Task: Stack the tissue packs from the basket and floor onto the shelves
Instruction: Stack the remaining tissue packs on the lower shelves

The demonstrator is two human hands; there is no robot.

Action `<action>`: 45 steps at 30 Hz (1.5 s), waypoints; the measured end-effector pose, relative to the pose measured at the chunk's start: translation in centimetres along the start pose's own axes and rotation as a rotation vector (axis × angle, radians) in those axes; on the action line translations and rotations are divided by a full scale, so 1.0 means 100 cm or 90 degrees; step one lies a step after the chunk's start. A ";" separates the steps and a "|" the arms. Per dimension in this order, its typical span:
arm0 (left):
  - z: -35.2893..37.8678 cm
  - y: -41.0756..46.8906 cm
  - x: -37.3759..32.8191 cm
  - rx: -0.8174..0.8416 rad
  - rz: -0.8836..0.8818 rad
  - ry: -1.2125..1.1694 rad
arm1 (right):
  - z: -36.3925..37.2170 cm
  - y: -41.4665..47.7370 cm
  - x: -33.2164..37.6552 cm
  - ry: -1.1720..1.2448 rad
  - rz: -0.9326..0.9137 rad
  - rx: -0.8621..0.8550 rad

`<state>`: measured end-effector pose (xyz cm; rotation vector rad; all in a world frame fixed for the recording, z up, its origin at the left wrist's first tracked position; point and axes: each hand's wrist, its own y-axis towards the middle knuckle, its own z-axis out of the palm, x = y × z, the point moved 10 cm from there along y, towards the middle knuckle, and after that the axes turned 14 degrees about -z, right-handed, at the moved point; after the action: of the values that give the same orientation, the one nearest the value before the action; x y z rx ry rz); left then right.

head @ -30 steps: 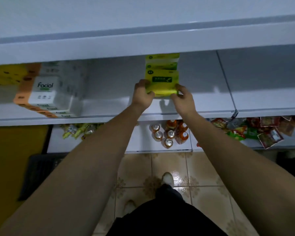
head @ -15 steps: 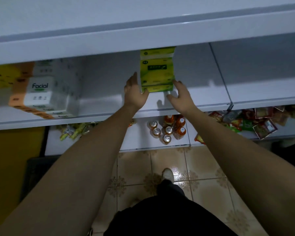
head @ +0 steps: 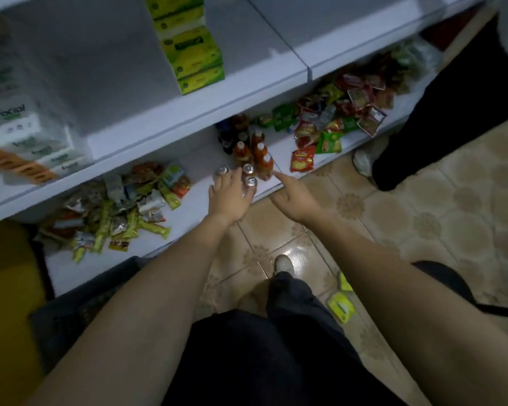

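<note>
A stack of yellow-green tissue packs (head: 192,45) stands on the white middle shelf (head: 170,112). White and orange "Facial" tissue packs (head: 27,136) sit on the same shelf at the far left. My left hand (head: 229,197) and my right hand (head: 294,194) hang empty below that shelf, fingers loosely spread, in front of the bottom shelf's bottles. Two yellow-green tissue packs (head: 342,306) lie on the tiled floor beside my right leg. A dark basket (head: 71,312) is at the lower left, partly hidden by my left arm.
On the bottom shelf stand orange drink bottles and small cans (head: 251,156), with snack packets (head: 115,212) piled left and more snack packets (head: 335,118) right. Another person's dark trouser leg and shoe (head: 423,133) stand at the right. A yellow surface (head: 6,303) fills the lower left.
Both hands have let go of the yellow-green pack, which now rests on the stack, and dropped below the shelf. The view has tilted down and right, showing the floor.
</note>
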<state>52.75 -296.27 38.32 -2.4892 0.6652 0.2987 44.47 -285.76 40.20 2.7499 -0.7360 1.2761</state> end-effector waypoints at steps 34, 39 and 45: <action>0.862 -0.029 -0.020 0.529 0.202 0.196 | 0.375 -0.386 -0.711 0.269 0.599 -0.124; 0.932 -0.003 0.006 0.418 0.191 0.177 | 0.432 -0.381 -0.777 0.361 0.651 -0.284; 0.874 -0.020 0.013 0.424 0.010 0.016 | 0.406 -0.384 -0.715 0.421 0.680 -0.397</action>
<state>48.64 -246.86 -33.71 -1.8537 0.6620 0.0345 50.25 -231.19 -32.04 1.2486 -2.1104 1.5051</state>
